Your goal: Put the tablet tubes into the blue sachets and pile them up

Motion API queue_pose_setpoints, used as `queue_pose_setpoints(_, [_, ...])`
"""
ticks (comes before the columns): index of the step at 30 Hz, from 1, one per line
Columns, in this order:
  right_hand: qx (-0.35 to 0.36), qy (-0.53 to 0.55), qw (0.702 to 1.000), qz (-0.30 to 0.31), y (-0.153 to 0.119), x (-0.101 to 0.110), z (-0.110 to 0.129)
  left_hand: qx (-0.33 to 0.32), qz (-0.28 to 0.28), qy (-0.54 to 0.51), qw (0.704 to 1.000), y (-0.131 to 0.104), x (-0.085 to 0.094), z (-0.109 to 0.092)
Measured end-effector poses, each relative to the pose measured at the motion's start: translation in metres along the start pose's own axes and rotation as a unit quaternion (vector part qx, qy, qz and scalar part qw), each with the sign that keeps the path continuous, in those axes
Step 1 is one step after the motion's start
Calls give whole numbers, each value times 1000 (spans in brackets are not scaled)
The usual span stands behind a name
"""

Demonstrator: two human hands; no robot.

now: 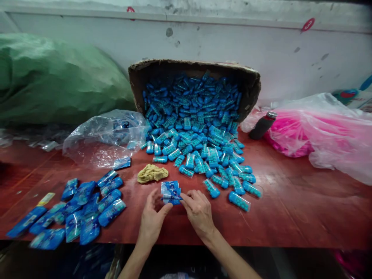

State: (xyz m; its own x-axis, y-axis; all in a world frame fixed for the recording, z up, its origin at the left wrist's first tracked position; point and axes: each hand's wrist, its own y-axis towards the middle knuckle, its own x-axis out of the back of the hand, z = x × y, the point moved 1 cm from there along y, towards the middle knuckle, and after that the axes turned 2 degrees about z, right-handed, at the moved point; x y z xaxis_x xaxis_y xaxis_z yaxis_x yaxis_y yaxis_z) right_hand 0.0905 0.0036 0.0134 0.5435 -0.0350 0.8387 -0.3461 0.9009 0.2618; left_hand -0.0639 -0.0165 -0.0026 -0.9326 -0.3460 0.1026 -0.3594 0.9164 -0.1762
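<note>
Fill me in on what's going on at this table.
A person works with both hands over small blue printed pieces near the front edge of the red table. The right hand pinches their right side, while the left hand is at their left side. Beyond, a cardboard box lies open towards the person, with many blue-capped containers spilling out. Blue printed packs lie loosely grouped to the left.
</note>
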Motion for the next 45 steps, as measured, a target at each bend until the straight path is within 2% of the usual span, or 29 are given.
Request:
queue_pose_setpoints(3, [-3,84,996,-9,-8,5,10,68,45,-59,995,-6,-7,-8])
queue_pose_setpoints(5, [-49,202,978,-24,-9,3,12,95,59,-107,988,-9,-10,-9])
queue_pose_setpoints(6, [-89,281,955,-29,-8,1,11,105,67,-130,984,-11,-11,-9])
queue_pose_setpoints(8, [-176,441,880,-6,-5,-5,9,122,79,-144,979,-12,-12,-7])
queue_pose_setpoints(10, [-225,538,811,38,-1,-12,7,125,69,-116,983,-13,-11,-5])
queue_pose_setpoints(11, [-233,557,795,53,0,-14,7,119,55,-99,986,-13,-11,-4])
queue_pose_setpoints(15, [-234,549,801,38,0,-20,11,98,19,-86,991,-14,-15,-1])
queue_pose_setpoints(19, [-245,527,814,14,-6,-28,17,116,24,-123,985,-16,-24,3])
queue_pose_setpoints(22, [-237,492,837,-13,-7,-30,16,133,23,-145,980,-16,-29,1])
queue_pose_setpoints(28, [-210,453,866,-16,-7,-10,14,201,119,-199,952,-19,-25,-18])
queue_pose_setpoints(31, [-179,420,890,-15,-9,3,15,211,128,-201,948,-20,-22,-21])
queue_pose_setpoints(33, [-163,420,893,-14,-10,8,12,219,136,-217,941,-21,-22,-19])
queue_pose_setpoints(35, [-161,447,880,-13,-9,12,6,226,145,-240,933,-21,-22,-16])
queue_pose_setpoints(39, [-204,541,815,35,-4,14,-2,230,156,-256,926,-23,-21,-13])
queue_pose_setpoints(42, [-226,575,783,75,-1,13,2,222,152,-222,937,-24,-21,-13])
queue_pose_setpoints(45, [-240,603,757,72,1,7,7,194,112,-189,956,-23,-20,-13])
